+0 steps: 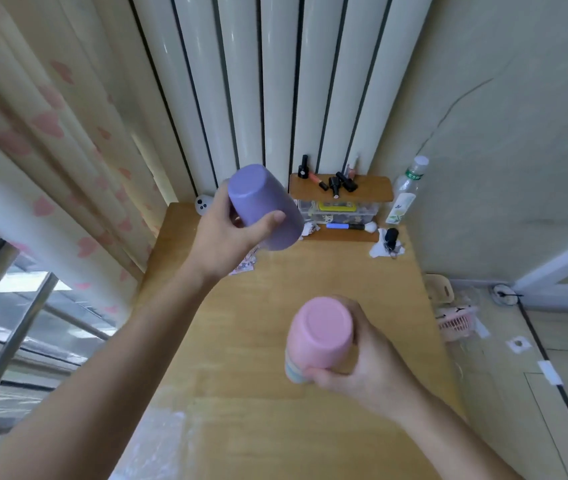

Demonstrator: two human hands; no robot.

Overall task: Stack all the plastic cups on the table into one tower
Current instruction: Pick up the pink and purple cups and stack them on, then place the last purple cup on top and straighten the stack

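A purple plastic cup [263,206] is held upside down and tilted above the far half of the wooden table [241,341], with my left hand [227,237] gripping its side. A pink cup [322,332] tops a nested stack, bottom up, over the near right of the table. Rims of other pale cups [294,370] show below the pink one. My right hand [362,358] wraps around that stack from the right. The two hands are well apart.
At the table's far end stands a small wooden shelf [376,188] with lipsticks and nail polish, a clear box under it, a brush, keys and two bottles [409,181]. A white device [203,204] lies far left. Curtain hangs at left; a pink basket [455,322] sits on the floor at right.
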